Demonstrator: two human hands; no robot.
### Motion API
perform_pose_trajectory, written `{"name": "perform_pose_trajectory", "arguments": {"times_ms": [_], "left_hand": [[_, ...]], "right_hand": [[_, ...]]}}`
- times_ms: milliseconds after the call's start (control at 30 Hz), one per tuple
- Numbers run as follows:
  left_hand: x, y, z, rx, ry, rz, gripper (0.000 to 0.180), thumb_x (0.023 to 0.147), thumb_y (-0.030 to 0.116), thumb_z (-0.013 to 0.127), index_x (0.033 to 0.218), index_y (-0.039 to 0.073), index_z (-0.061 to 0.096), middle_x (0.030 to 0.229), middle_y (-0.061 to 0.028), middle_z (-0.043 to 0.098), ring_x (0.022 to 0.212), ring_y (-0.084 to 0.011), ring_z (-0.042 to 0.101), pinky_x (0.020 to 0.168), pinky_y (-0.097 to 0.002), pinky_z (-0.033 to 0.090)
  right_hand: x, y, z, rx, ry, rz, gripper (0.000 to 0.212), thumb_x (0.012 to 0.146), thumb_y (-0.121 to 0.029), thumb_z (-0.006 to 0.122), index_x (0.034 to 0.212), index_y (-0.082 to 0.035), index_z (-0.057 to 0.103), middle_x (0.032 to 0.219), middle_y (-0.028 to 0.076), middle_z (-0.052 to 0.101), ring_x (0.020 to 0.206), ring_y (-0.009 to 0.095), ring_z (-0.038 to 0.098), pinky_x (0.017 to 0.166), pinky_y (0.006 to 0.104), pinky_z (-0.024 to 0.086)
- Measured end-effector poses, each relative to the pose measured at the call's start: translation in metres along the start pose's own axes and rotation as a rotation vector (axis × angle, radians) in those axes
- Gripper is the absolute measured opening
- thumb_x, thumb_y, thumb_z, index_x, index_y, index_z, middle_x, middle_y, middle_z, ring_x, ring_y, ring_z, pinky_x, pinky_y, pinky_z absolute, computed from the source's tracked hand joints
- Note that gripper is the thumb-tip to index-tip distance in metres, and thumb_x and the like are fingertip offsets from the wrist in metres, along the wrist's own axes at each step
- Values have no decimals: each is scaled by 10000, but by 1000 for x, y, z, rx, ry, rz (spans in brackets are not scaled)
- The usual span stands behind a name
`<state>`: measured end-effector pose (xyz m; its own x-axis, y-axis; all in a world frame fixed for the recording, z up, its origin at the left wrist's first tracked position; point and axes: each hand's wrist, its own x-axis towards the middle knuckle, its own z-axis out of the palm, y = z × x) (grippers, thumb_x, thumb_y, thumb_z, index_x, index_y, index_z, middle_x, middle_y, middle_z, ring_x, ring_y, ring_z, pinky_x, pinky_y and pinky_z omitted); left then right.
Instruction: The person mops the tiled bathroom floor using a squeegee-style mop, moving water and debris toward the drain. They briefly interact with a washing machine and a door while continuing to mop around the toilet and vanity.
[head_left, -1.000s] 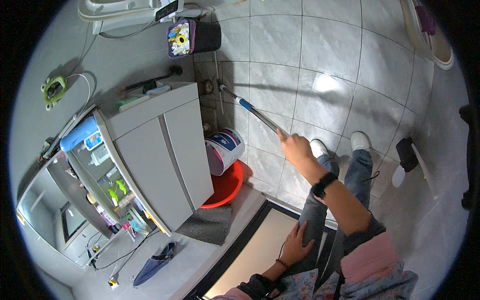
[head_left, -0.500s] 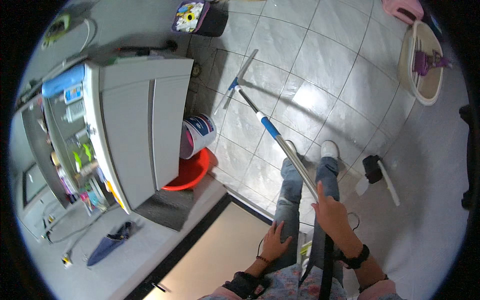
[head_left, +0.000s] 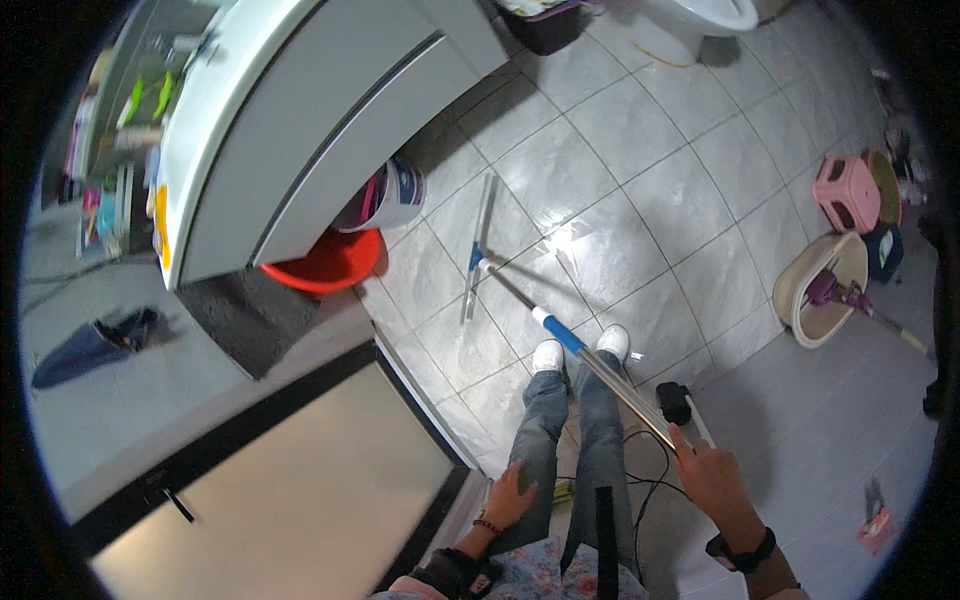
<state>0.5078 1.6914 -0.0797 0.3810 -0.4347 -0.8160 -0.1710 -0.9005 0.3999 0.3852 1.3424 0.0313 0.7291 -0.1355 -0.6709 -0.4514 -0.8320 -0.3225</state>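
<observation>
A long floor squeegee with a metal pole and a blue grip section slants from lower right to upper left. My right hand is closed round the top end of its pole, index finger stretched along it. The wide blade rests on the wet-looking tiles, left of the middle. My left hand lies on my thigh, fingers apart, holding nothing. Just ahead of my white shoes the pole crosses the floor.
To the left stand a grey cabinet, a white bucket, a red basin and a dark mat. A toilet is at the back. Right are a beige tub, a pink stool and a black brush.
My view has turned, and the toilet and pink stool show more fully. The squeegee head sits lower in the picture. My right hand still grips the pole; my left stays on my leg.
</observation>
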Motion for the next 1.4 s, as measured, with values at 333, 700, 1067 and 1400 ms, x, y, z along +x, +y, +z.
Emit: {"name": "perform_pose_trajectory", "arguments": {"times_ms": [333, 700, 1067, 1400], "left_hand": [[31, 11, -50, -1335, -170, -394, 665, 864, 500, 354, 1305, 20, 220, 1219, -154, 450, 1125, -271, 429, 942, -381, 315], [98, 27, -101, -1675, 106, -150, 319, 864, 287, 488, 973, -13, 469, 947, -127, 541, 809, -212, 591, 702, -311, 524], [162, 87, -100, -1780, 308, -258, 240, 867, 208, 501, 970, 35, 371, 720, -50, 515, 571, -109, 502, 471, -209, 442], [202, 196, -88, -1724, 225, -229, 267, 860, 144, 498, 1021, 54, 305, 766, -73, 540, 611, -130, 539, 502, -219, 473]], "right_hand": [[83, -86, -13, -186, 17, -418, 502, 760, -31, 533, 1231, 0, 362, 588, 84, 497, 463, 183, 520, 390, 293, 419], [199, -167, 15, -238, 100, -565, 444, 715, -101, 532, 1142, -16, 447, 630, 91, 547, 525, 226, 572, 437, 313, 452], [227, -133, 5, -291, 171, -341, 349, 774, -158, 501, 1122, -153, 488, 669, 59, 582, 612, 205, 595, 497, 317, 458], [211, -42, -58, -310, 49, -130, 393, 781, -176, 501, 1169, -220, 458, 767, 50, 594, 697, 202, 601, 576, 318, 454]]}}
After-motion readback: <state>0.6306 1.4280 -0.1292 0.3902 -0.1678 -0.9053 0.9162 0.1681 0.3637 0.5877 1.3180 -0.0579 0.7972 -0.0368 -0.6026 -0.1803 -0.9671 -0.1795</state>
